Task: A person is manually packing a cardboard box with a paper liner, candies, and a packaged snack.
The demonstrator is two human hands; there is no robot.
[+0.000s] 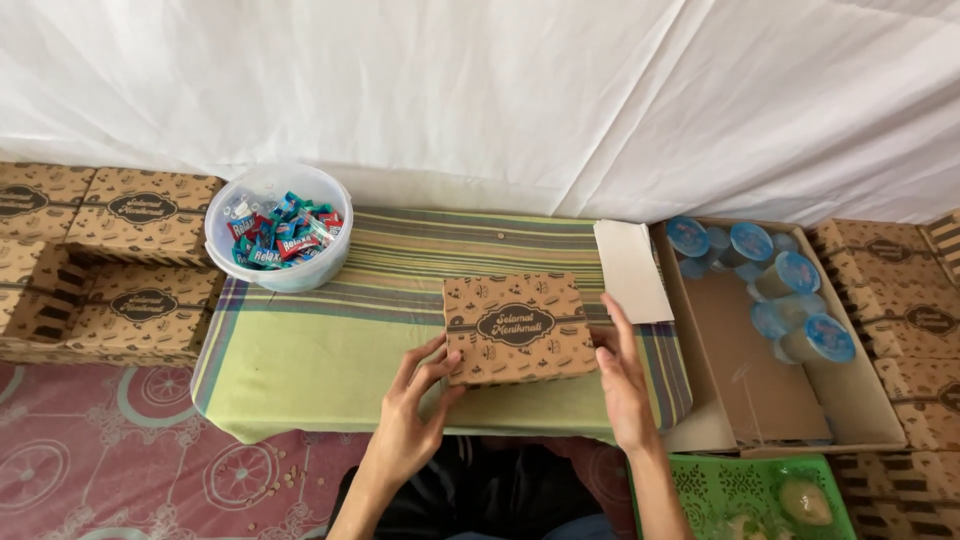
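Observation:
A closed brown cardboard box [516, 327] with a dark printed label and small patterns lies on a low table covered by a green striped cloth [330, 350]. My left hand [415, 405] touches the box's near left corner with spread fingers. My right hand [622, 375] rests flat against the box's right side, fingers straight. Neither hand lifts the box; it sits flat on the cloth.
A clear plastic tub [279, 227] of wrapped candies stands at the table's far left. Stacks of matching brown boxes [120, 250] sit left and far right [905, 300]. An open carton [770, 330] at right holds several sealed water cups [800, 300]. A green basket [750, 495] lies lower right.

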